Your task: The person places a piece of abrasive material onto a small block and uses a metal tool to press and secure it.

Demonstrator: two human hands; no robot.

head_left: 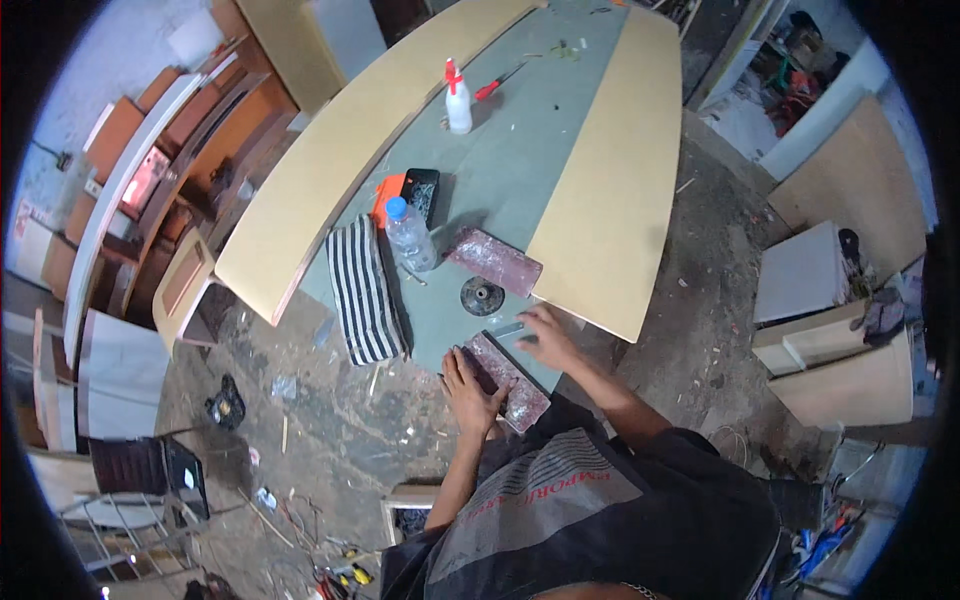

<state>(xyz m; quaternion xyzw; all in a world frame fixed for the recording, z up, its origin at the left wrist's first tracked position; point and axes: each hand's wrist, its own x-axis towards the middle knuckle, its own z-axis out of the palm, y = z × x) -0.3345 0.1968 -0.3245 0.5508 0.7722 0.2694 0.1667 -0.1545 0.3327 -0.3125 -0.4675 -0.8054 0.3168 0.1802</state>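
Note:
A mottled red-brown rectangular board (522, 405) lies at the near end of the grey-green tabletop (520, 180), close to my body. My left hand (468, 392) grips its left side, with the thumb across its face. In my right hand (548, 338), just beyond the board, the fingers pinch a thin, flat grey strip (508, 330); its exact kind is too small to make out. A second mottled red-brown board (495, 261) rests farther up the table. Between the two boards sits a round dark disc (482, 296) with a central hub.
Left of the boards are a striped cloth pouch (364, 290), a clear bottle with a blue cap (411, 238) and a black tray of small hardware (420, 192). A white bottle (458, 105) and red-handled screwdriver (488, 90) lie farther off. Pale curved panels (610, 200) flank the tabletop.

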